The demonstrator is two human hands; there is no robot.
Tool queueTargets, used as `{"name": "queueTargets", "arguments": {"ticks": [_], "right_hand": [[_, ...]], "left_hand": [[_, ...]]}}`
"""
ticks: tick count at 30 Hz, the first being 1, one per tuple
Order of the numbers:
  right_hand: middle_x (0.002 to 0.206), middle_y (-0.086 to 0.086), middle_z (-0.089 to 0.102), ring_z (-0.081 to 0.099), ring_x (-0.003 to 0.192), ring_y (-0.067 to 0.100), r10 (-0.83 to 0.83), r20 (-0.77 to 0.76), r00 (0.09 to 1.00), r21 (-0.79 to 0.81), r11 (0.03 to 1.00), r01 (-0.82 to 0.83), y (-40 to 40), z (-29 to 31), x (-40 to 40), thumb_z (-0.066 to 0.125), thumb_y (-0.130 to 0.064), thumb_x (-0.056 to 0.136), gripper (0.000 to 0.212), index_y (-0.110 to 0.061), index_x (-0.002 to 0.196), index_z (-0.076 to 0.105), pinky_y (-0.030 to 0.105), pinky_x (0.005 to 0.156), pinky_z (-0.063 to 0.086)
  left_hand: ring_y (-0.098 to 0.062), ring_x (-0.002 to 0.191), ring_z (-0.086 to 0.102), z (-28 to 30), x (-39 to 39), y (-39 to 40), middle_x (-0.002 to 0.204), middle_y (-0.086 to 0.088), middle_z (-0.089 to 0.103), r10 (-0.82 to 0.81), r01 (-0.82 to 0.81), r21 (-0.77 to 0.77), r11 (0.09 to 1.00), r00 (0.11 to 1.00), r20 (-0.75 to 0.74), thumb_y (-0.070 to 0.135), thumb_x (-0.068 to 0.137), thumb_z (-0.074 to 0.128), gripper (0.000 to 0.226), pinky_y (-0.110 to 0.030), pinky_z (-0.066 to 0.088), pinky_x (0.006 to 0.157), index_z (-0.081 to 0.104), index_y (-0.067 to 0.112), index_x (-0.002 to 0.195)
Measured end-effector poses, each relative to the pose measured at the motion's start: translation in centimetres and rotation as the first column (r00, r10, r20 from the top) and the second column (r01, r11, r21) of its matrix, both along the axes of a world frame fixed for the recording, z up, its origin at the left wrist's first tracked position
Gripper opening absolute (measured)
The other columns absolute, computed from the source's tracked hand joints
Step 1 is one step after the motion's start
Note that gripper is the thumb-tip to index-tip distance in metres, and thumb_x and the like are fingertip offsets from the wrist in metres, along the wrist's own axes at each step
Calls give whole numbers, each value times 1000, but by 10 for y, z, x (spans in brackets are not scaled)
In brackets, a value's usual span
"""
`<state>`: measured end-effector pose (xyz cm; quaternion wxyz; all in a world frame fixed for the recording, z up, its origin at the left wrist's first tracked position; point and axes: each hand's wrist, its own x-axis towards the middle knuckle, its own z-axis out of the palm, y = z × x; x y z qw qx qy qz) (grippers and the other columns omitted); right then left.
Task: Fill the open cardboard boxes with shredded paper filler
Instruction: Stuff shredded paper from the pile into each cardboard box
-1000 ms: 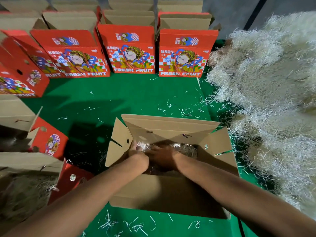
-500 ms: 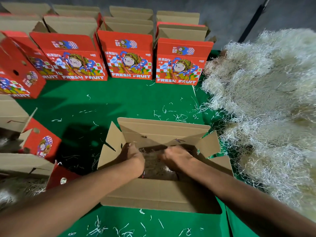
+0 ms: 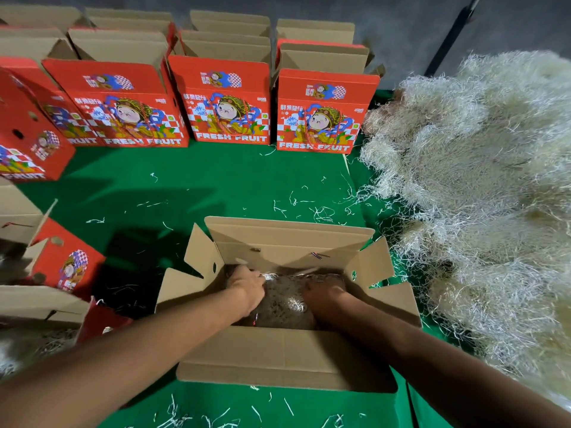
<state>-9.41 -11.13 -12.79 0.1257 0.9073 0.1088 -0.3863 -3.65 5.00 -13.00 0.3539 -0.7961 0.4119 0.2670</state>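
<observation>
A: Item one — box (image 3: 287, 350). Location?

B: On the green table (image 3: 197, 193), flaps up, nearest the viewer. It serves as landmark for everything else.

A: Item two — filler (image 3: 284, 299).

B: A layer lies inside the box, between the two hands. The bulk pile (image 3: 482, 186) sits to the right of the box, just beside its right flap. Loose strands are scattered beyond and in front of the box.

A: Handling notes?

B: By the look of it: very light, soft, springy, tangling. It should compress under the palm and puff back. Best taken in loose double handfuls from the pile's near edge — pinching would likely pull only a few strands. Not fragile, but it sheds.

A: Item three — left hand (image 3: 247, 288).

B: Inside the box at its left end, on the filler. Fingers curled downward into the strands; whether they grip a clump or only press, I cannot tell.

A: Item four — right hand (image 3: 324, 293).

B: Inside the box at its right end, in shadow, knuckles up, resting on the filler. Finger spread too dark to read.

A: Other stock?

B: Red boxes (image 3: 225, 103) in a row beyond the box, lids raised; more at its left.
</observation>
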Motion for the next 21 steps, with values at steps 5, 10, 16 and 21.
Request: {"name": "queueTargets", "arguments": {"ticks": [5, 10, 16, 21], "right_hand": [[125, 9, 67, 64, 116, 28, -16, 95, 995, 55, 998, 11, 6, 11, 5, 66, -23, 91, 31, -12, 120, 67, 34, 75, 49], [113, 12, 71, 68, 105, 32, 100, 184, 978, 124, 984, -124, 6, 20, 12, 61, -12, 92, 25, -9, 115, 69, 38, 79, 54], [147, 10, 45, 48, 132, 33, 92, -4, 996, 83, 992, -91, 2, 7, 7, 71, -35, 87, 59, -17, 140, 52, 48, 95, 49], [154, 12, 33, 46, 134, 37, 56, -4, 998, -22, 998, -56, 6, 14, 3, 72, -39, 86, 79, -19, 152, 33, 50, 99, 46]], "left_hand": [[-31, 137, 38, 4, 1, 3, 148, -12, 45, 110, -114, 115, 987, 993, 37, 18, 100, 53, 42, -45, 38, 107, 51, 15, 142], [-29, 107, 61, 21, -2, -9, 118, -10, 60, -84, 85, -340, 936, 996, 20, 10, 88, 68, 34, -46, 53, 89, 63, 7, 121], [-24, 123, 48, 0, -1, -3, 130, -10, 55, -91, 73, -171, 983, 990, -103, 12, 95, 57, 30, -42, 44, 103, 64, 6, 124], [-24, 135, 33, 3, 0, 0, 154, -5, 36, -43, 37, -68, 997, 995, -92, 27, 91, 65, 43, -43, 42, 103, 61, 13, 131]]}}
